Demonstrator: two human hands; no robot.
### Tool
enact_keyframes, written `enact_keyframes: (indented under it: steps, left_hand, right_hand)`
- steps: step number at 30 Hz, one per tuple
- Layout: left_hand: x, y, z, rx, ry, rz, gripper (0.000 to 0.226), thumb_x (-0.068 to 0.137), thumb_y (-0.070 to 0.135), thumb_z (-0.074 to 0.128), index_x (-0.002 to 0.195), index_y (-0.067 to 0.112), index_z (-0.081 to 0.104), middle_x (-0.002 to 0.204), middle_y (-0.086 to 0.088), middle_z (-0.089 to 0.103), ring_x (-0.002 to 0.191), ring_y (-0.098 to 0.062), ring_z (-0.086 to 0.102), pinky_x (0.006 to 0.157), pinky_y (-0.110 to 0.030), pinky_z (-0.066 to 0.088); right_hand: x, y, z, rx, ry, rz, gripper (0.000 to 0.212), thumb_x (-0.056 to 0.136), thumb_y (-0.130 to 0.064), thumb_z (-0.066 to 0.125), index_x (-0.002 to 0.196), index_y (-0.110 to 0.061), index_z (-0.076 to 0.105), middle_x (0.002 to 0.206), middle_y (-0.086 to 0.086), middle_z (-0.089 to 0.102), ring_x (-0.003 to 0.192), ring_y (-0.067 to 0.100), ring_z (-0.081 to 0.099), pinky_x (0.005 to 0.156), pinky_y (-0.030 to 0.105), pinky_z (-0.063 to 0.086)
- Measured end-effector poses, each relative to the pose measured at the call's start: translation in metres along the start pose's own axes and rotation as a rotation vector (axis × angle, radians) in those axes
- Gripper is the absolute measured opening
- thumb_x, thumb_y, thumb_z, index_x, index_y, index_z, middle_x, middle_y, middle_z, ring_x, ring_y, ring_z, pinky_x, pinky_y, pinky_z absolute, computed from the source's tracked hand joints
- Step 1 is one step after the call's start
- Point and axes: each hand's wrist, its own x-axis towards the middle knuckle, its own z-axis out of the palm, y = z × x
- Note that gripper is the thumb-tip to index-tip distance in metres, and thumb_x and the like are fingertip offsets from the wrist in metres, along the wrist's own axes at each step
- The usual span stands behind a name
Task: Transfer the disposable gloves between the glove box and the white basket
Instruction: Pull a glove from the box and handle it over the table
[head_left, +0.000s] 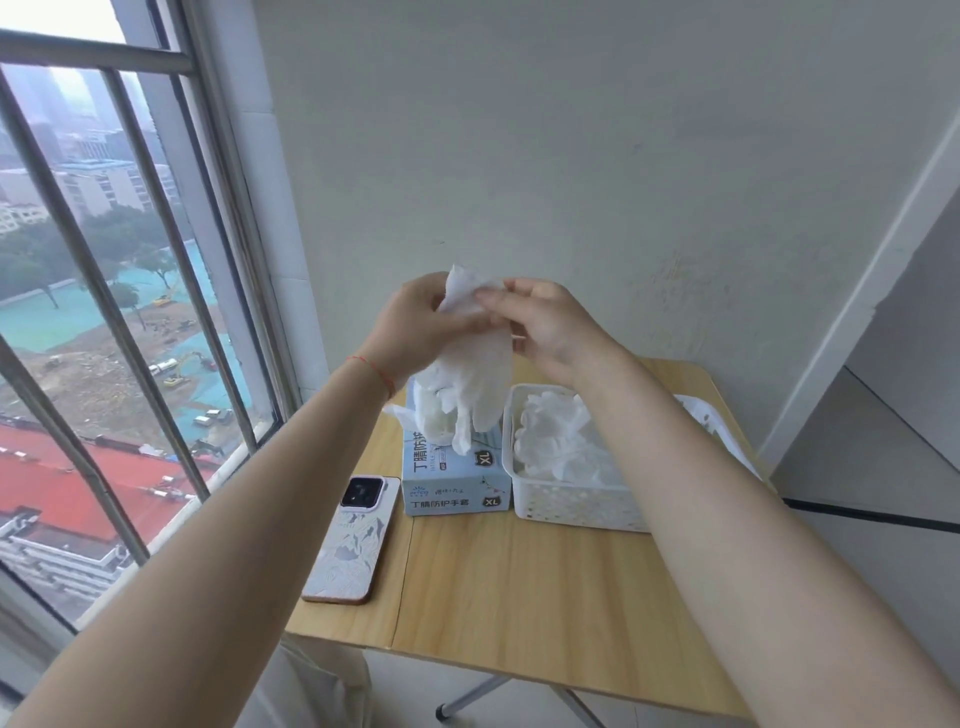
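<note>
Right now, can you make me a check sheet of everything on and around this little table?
Surface: wooden folding table, light top, metal legs below.
Job's things: blue glove box beside white basket, which holds a pile of white gloves; one glove held up above the box.
Clutter: phone lying camera side up, left of the box.
Hands: left hand and right hand both pinch the glove's top edge.
Cables: nothing seen.
Surroundings: barred window on the left with buildings far below; plain white wall behind.
</note>
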Motion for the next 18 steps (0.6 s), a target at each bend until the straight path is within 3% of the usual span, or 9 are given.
enact_keyframes:
  steps: [1,4,7,9,12,15,18]
  left_hand:
    - [-0.001,0.002,-0.002,-0.078,-0.020,-0.033,0.043,0.077,0.036,0.082,0.095,0.000,0.067,0.080,-0.004,0.061,0.069,-0.013,0.056,0.061,-0.027,0.045]
    - [-0.004,-0.005,-0.005,-0.217,-0.064,-0.171,0.038,0.082,0.031,0.075,0.099,-0.002,0.067,0.086,-0.011,0.063,0.072,-0.022,0.059,0.068,-0.034,0.047]
    - [-0.010,-0.015,-0.003,-0.247,-0.096,-0.250,0.036,0.079,0.033,0.072,0.095,0.001,0.067,0.088,-0.014,0.059,0.077,-0.024,0.054,0.072,-0.037,0.043]
    - [-0.014,-0.020,-0.003,-0.291,-0.138,-0.267,0.034,0.078,0.034,0.071,0.097,0.006,0.067,0.091,-0.015,0.060,0.080,-0.026,0.054,0.073,-0.038,0.043]
    - [-0.021,-0.022,-0.005,-0.280,-0.309,-0.274,0.024,0.087,0.023,0.068,0.104,0.006,0.069,0.095,-0.016,0.067,0.084,-0.026,0.063,0.077,-0.037,0.051]
    - [-0.027,-0.022,-0.002,-0.318,-0.433,-0.255,0.019,0.095,0.012,0.057,0.107,0.004,0.069,0.096,-0.012,0.070,0.084,-0.023,0.066,0.075,-0.030,0.056]
    - [-0.028,-0.025,-0.002,-0.352,-0.412,-0.260,0.023,0.096,0.009,0.055,0.090,0.014,0.077,0.087,-0.007,0.073,0.074,-0.019,0.069,0.069,-0.028,0.057]
  right_hand:
    - [-0.002,-0.001,-0.003,0.119,0.008,0.001,0.005,0.090,-0.017,0.066,0.089,-0.012,0.066,0.083,0.006,0.067,0.077,0.019,0.063,0.082,0.037,0.049]
    - [-0.005,0.001,-0.012,0.286,0.069,0.019,0.018,0.088,-0.026,0.069,0.085,-0.011,0.060,0.088,0.012,0.065,0.085,0.025,0.062,0.087,0.043,0.050]
    - [-0.008,0.007,-0.018,0.125,0.155,0.062,0.036,0.078,-0.039,0.078,0.091,-0.012,0.058,0.099,0.015,0.065,0.087,0.027,0.064,0.084,0.045,0.051]
    - [-0.011,0.013,-0.020,0.011,0.170,0.070,0.054,0.071,-0.044,0.082,0.105,-0.013,0.054,0.114,0.013,0.064,0.096,0.025,0.066,0.090,0.045,0.053]
    - [-0.016,0.020,-0.024,-0.137,0.018,0.107,0.079,0.068,-0.053,0.080,0.130,-0.015,0.050,0.129,0.004,0.057,0.115,0.018,0.058,0.102,0.038,0.045]
    - [-0.022,0.021,-0.023,-0.223,-0.277,0.158,0.062,0.077,-0.049,0.073,0.120,-0.006,0.063,0.116,0.007,0.069,0.109,0.019,0.063,0.097,0.032,0.043]
    - [-0.025,0.024,-0.024,-0.233,-0.283,0.217,0.047,0.083,-0.035,0.074,0.110,0.002,0.067,0.105,0.009,0.072,0.098,0.020,0.066,0.090,0.032,0.047]
